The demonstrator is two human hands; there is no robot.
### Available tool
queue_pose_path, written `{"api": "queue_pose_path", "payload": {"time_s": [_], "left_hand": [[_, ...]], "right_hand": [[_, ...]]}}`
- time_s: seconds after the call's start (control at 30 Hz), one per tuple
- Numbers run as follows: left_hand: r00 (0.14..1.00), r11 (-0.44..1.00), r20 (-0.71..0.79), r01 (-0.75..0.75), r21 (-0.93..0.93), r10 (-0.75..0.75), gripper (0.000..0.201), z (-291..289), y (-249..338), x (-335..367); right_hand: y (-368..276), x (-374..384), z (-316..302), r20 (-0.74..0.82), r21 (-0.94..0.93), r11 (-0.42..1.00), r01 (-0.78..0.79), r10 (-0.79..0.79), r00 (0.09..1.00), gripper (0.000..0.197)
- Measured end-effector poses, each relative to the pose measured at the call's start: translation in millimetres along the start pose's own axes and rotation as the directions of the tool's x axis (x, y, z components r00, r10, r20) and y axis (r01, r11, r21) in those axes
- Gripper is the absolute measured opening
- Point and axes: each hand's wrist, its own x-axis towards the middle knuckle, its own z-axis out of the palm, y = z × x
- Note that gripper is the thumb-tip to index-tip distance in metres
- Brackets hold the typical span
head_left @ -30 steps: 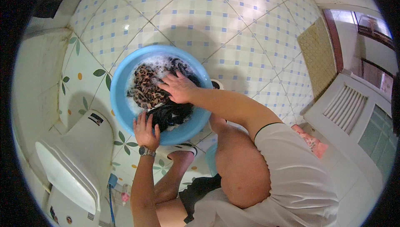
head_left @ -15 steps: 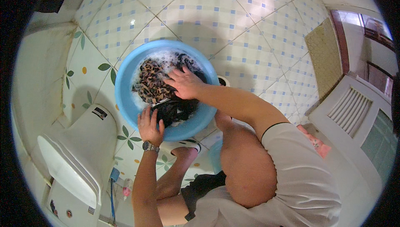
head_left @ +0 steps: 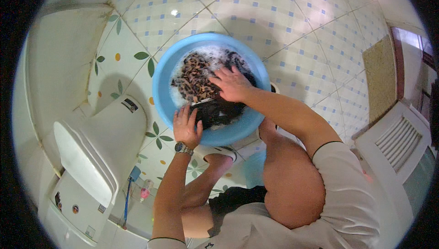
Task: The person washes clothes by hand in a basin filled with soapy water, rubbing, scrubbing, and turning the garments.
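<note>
A round light blue basin on the tiled floor holds sudsy water and soaked clothes. Inside it, a leopard-print garment lies at the left and black cloth at the near side and right. My right hand rests flat on the wet clothes with its fingers spread. At the near left rim is my left hand, fingers stretched toward the black cloth and holding nothing. A metal wristwatch is on my left wrist. White foam gathers along the basin's far side.
To the left stands a white toilet. Beside it are a blue-handled brush and a bottle with pink contents. A second light blue tub sits by my legs. A white louvred door stands at the right.
The whole view has shifted, so the basin appears farther right and slightly higher. Both hands keep nearly the same places on the basin and clothes.
</note>
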Motion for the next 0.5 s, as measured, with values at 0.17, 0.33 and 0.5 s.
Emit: {"api": "queue_pose_path", "payload": {"time_s": [0.17, 0.33, 0.5], "left_hand": [[1.000, 1.000, 0.006, 0.018, -0.003, -0.017, 0.045, -1.8, 1.1, 0.4], [0.998, 0.999, 0.022, 0.053, 0.000, -0.053, 0.044, -2.0, 2.5, 0.1], [0.998, 0.999, 0.014, 0.054, 0.004, -0.054, 0.045, -0.5, 2.4, -1.6]], "right_hand": [[-1.7, 2.4, -4.7, -0.056, -0.010, 1.000, 0.023, -0.023, 0.998, 0.064], [0.4, 4.7, -0.7, -0.087, -0.004, 1.000, 0.031, -0.031, 0.996, 0.063], [-0.6, 5.2, 0.9, -0.128, -0.023, 0.999, 0.032, -0.035, 0.991, 0.059]]}}
